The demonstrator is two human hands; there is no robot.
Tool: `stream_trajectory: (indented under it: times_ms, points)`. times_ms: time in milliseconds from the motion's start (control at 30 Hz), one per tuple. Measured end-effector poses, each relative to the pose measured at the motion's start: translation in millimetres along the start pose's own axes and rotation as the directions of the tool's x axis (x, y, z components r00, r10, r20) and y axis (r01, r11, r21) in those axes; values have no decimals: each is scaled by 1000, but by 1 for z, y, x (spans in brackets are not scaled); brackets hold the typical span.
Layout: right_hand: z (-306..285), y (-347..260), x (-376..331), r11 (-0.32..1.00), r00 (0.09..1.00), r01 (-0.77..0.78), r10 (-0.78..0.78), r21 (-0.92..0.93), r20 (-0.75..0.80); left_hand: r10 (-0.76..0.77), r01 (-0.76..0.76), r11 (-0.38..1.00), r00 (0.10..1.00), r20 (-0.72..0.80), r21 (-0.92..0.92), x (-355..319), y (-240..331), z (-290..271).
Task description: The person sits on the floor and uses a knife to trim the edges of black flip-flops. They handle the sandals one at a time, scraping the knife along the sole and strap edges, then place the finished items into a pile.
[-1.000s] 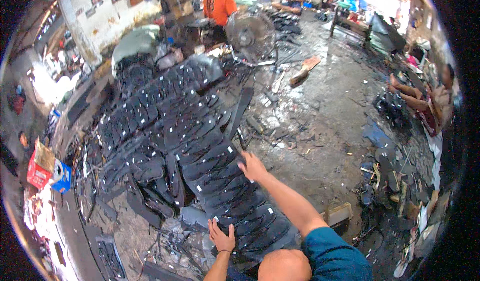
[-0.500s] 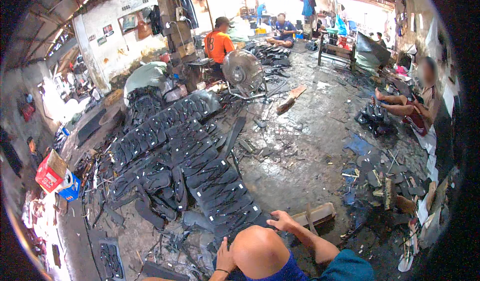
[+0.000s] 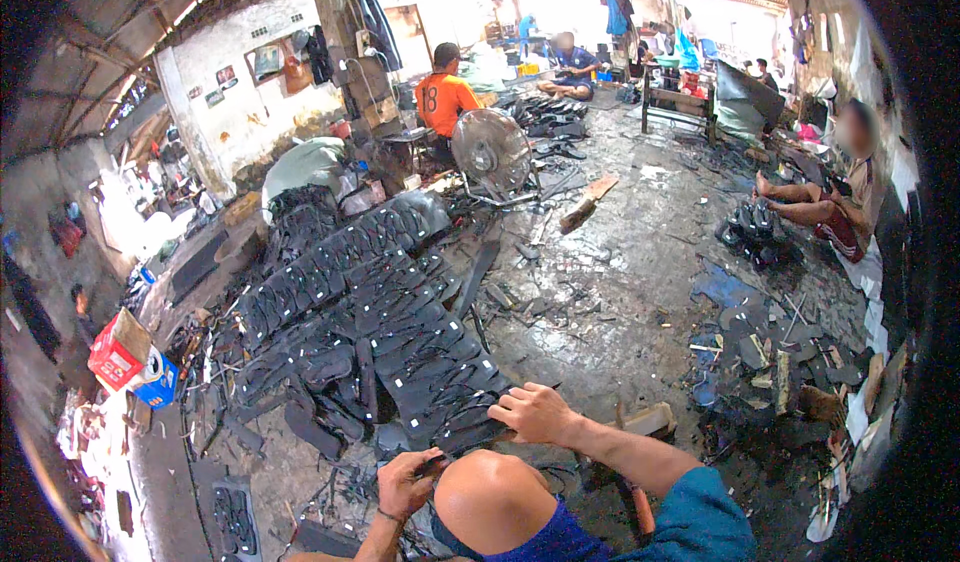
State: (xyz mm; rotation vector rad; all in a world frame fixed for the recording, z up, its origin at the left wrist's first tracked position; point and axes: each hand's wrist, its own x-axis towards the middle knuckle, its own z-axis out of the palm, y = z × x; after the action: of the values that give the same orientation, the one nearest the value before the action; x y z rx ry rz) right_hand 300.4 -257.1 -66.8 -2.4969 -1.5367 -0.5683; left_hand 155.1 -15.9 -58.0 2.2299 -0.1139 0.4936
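At lower centre, the right hand (image 3: 537, 414) rests on black sandal soles (image 3: 400, 332) spread across the floor (image 3: 620, 302); the left hand (image 3: 405, 484) pinches one.

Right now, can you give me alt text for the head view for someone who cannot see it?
The right hand rests on rows of black sandal soles laid across a workshop floor, while the left hand pinches a small dark piece beside the knee. Other people sit working farther back.
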Motion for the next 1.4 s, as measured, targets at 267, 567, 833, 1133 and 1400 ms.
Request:
stream_trajectory:
  times_ms: [267,567,833,1133,1400]
  points:
    - [47,6,-13,887,963,32,-150,460,222,-369,395,884,918,145,-250,-29,-23,12]
    - [102,28,23,771,728,-466,56,433,684,-619,600,739,784,42,-305,-33,-100,63]
    - [175,74,77,654,769,-596,297,466,566,-636,611,766,765,-101,-200,-60,-165,102]
    - [157,63,94,562,523,-389,787,730,-327,-655,686,727,682,-326,-26,4,-234,91]
    - [153,20,-29,305,792,-564,464,767,397,-776,786,614,618,-123,70,42,-205,75]
